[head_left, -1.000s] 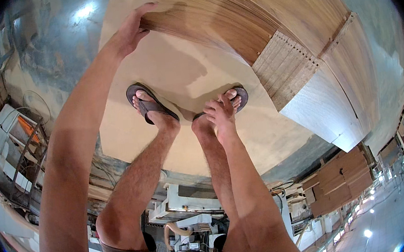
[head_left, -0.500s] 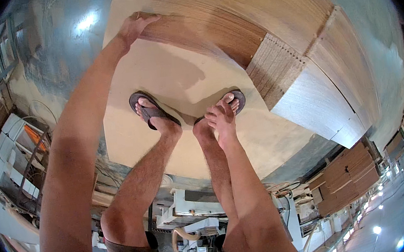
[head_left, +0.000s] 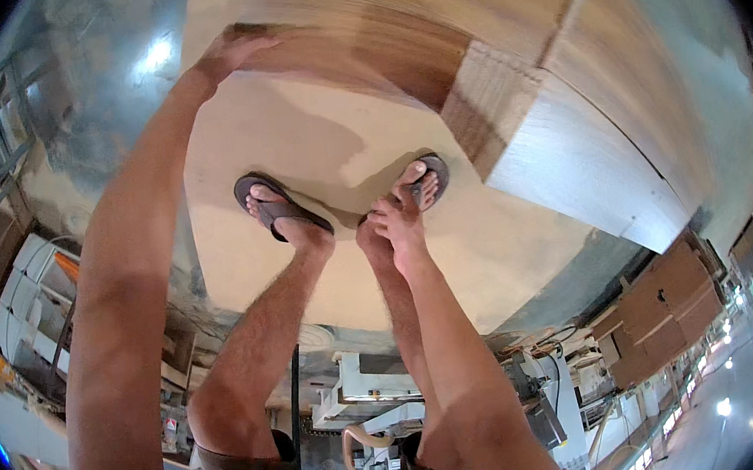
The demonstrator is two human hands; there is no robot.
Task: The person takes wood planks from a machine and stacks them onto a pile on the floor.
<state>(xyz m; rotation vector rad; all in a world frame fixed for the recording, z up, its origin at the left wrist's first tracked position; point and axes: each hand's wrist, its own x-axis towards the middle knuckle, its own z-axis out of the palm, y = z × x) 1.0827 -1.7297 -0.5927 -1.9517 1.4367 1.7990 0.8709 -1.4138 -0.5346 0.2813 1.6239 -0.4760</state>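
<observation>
We have our left hand stretched far out, fingers laid over the near edge of the top wood-grain sheet on the stack of wood-grain sheets in front of us. The fingers curl over that edge, so we take the hand to be gripping it, though the blur there keeps us from saying how firmly. That top sheet lies at the upper middle of the view, brown and streaked, its corner reaching toward our left.

Our right hand hangs low by our right foot, fingers loosely together, holding nothing that we can see and touching no sheet.

We stand in sandals on a pale flat board, the left sandal and the right sandal well apart. The stack rises just beside our right foot, its layered side face turned toward us and a pale veneered face to the right of it.

We judge the step in hand to be taking hold of the top sheet at its edge to draw it off the stack. The next move, as we read it, calls for the right hand to come up and take the same edge further along, so the wide sheet does not twist or sag.

Beyond the board we see the shiny workshop floor, machines below us and brown cabinets at the lower right.
</observation>
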